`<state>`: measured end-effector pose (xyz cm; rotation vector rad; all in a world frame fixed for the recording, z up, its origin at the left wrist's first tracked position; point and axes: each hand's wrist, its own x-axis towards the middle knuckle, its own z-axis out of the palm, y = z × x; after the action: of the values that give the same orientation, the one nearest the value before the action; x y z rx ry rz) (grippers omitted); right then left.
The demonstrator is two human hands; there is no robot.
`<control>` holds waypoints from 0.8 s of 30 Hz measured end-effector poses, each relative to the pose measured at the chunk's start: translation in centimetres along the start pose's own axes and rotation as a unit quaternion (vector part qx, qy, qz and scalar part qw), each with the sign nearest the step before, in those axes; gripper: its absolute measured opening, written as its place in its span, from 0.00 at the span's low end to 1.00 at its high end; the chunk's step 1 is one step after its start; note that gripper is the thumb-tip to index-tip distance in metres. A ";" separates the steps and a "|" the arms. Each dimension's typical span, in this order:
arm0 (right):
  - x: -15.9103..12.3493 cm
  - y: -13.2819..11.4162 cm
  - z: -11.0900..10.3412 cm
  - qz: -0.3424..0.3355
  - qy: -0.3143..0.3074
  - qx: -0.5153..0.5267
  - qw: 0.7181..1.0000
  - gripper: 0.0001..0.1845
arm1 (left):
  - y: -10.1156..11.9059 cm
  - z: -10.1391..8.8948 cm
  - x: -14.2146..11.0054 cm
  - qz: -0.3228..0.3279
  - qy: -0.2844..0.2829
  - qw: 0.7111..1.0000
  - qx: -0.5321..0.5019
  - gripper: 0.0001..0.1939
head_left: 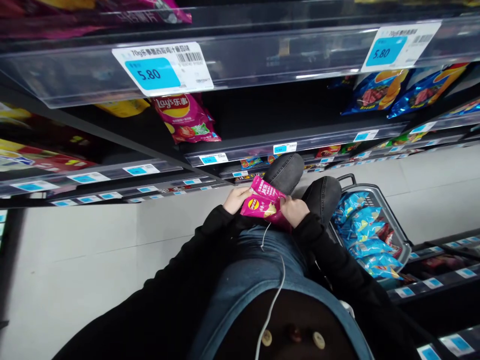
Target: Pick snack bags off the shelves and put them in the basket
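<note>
A magenta bag of Lay's chips (262, 201) is held over my lap, its printed back or side turned up toward me. My left hand (237, 199) grips its left edge, thumb on top. At the opposite edge, my right hand (295, 211) has its fingers curled round the bag. On the shelf ahead lies another magenta Lay's bag (183, 117), under a price tag (163, 69) reading 5.80. To my right on the floor stands a grey basket (407, 250) filled with several blue chip bags (362, 220) and some red packets (386, 235).
Blue chip bags (378, 90) sit at the right of the same shelf. Yellow and red packages (41, 157) fill a shelf on the left. Another shelf unit (438, 270) stands behind the basket. A white cable (277, 290) hangs down my front. Pale floor tiles (93, 250) lie to the left.
</note>
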<state>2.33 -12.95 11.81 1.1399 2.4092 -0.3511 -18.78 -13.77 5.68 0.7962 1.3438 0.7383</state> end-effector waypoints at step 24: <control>-2.1 0.7 6.9 0.065 0.084 0.041 0.994 0.15 | -1.1 -0.9 0.1 0.208 0.024 0.948 0.239 0.18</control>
<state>6.00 -16.72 6.83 1.4057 2.4663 -0.3259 -19.69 -14.16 4.65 1.4896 1.4353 0.7673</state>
